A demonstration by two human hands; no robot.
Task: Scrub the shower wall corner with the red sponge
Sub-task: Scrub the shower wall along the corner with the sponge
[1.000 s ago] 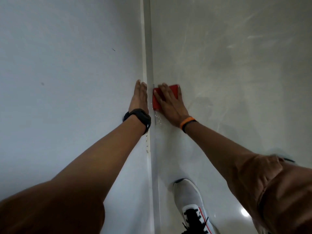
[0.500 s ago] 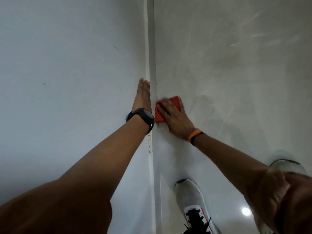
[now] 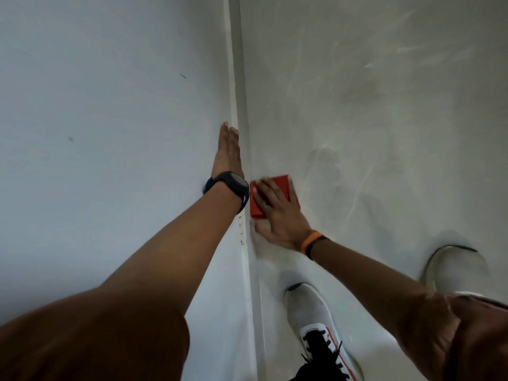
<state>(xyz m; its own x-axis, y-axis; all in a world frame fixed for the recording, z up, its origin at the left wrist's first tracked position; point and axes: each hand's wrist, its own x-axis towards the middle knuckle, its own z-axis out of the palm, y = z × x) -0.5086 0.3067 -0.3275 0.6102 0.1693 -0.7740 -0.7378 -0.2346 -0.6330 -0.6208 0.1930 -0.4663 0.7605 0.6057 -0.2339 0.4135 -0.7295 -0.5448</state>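
Note:
The red sponge (image 3: 280, 185) lies flat against the glossy right wall, its left edge right beside the corner seam (image 3: 240, 92). My right hand (image 3: 277, 213), with an orange band at the wrist, presses on the sponge with fingers spread over it. My left hand (image 3: 228, 152), with a black watch at the wrist, rests flat and open on the left wall, fingertips along the seam above the sponge. Most of the sponge's lower part is hidden under my right hand.
The left wall (image 3: 110, 133) is matt white with a few small dark marks. The right wall (image 3: 384, 105) shows pale streaks. My white shoe (image 3: 310, 309) stands close to the corner at the bottom, and my other shoe (image 3: 456, 268) is at the right.
My right hand has slid the sponge down along the corner, from level with my left fingers to level with my left wrist. The left hand has stayed flat on the wall.

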